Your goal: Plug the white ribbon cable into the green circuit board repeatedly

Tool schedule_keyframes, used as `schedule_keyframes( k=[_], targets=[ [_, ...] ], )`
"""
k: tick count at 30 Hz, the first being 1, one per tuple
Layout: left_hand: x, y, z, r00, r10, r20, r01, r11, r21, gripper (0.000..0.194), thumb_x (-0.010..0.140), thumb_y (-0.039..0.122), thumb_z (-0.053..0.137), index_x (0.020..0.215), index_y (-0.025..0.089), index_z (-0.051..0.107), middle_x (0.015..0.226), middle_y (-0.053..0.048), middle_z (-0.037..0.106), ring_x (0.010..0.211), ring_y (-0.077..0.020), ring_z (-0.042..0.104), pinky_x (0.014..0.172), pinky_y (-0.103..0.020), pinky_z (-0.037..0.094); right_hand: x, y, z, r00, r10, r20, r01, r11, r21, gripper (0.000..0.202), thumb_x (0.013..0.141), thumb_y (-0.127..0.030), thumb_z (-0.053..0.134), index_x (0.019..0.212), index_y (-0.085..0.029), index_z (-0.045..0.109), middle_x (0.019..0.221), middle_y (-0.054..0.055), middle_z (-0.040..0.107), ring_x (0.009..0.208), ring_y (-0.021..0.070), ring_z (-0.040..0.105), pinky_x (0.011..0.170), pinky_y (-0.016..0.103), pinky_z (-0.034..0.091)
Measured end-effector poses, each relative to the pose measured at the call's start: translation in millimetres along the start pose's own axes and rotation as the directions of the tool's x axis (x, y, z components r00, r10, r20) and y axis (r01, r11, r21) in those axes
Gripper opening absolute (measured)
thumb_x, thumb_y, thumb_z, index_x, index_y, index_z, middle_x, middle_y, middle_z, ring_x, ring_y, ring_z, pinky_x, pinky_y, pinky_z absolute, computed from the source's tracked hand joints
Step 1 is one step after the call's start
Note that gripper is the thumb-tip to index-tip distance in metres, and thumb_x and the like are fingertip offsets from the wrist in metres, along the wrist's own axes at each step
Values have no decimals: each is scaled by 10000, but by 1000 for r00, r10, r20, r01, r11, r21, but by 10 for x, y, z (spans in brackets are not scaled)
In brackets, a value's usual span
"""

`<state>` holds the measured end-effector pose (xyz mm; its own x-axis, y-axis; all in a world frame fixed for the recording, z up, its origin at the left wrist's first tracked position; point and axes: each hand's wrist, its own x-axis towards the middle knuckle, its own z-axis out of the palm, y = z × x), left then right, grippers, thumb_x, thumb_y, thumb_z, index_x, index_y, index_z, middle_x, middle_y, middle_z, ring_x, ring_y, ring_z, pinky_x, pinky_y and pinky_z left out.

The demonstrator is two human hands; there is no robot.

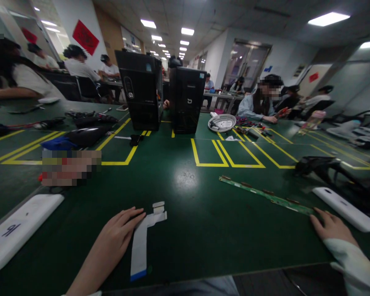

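A white flat ribbon cable with a blue end lies near the table's front edge, its short connector branches at the top. The outstretched fingertips of my left hand rest on the cable's upper left edge, and the hand is open. To the right, a long, narrow green circuit board with several brown connectors along one edge slants across the tabletop. My right hand has its thumb and fingers closed at the board's near right end.
Two black computer towers stand at the back middle. White oblong devices lie at the left and right. A white basket holds small parts. Yellow tape marks the green table. A co-worker sits across.
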<state>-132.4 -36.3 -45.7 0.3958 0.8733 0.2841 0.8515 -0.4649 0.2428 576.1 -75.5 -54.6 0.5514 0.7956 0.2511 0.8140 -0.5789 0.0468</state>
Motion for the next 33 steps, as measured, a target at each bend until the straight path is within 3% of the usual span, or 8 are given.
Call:
schedule_keyframes(
  k=[4,7,14,25,33],
  targets=[
    [-3,29,-14,1000,-27,-13,27,1000,-10,425,887,294,454,1293,275,580,1324,-57,603,1195,-266,576,1002,-474,481,135,-281,-171,990,-67,126,52,992,116,611,839,-387,299,1298,-53,522,1329,274,497,1301,320,443,1081,384,338],
    [-2,41,-15,999,-33,-20,33,999,-11,415,905,320,440,1292,265,581,1314,-61,608,1187,-258,581,997,-461,487,238,-523,-220,989,-86,117,72,990,120,551,861,-354,324,1267,-55,547,1309,272,516,1265,332,480,1073,407,353],
    [25,98,-45,998,-38,-43,37,999,-14,405,935,389,411,1257,247,612,1265,-70,641,1157,-252,602,989,-459,494,293,-1197,-117,982,-185,31,180,975,129,492,904,-339,365,1249,-66,584,1277,224,558,1223,300,518,1045,409,393],
    [31,102,-53,998,-43,-49,41,998,-37,400,935,397,419,1249,246,616,1254,-73,648,1152,-246,605,991,-447,491,-4,-2506,-183,940,-320,-119,334,935,122,440,927,-383,401,1220,-138,619,1247,188,577,1133,308,540,934,439,440],
    [35,100,-49,997,-47,-65,45,998,-37,397,938,409,416,1236,252,626,1251,-71,649,1139,-244,612,983,-438,498,-430,-3422,-467,879,-471,-81,477,868,137,498,933,-495,367,1223,-154,586,1251,189,555,1105,341,518,858,461,432]
  ],
)
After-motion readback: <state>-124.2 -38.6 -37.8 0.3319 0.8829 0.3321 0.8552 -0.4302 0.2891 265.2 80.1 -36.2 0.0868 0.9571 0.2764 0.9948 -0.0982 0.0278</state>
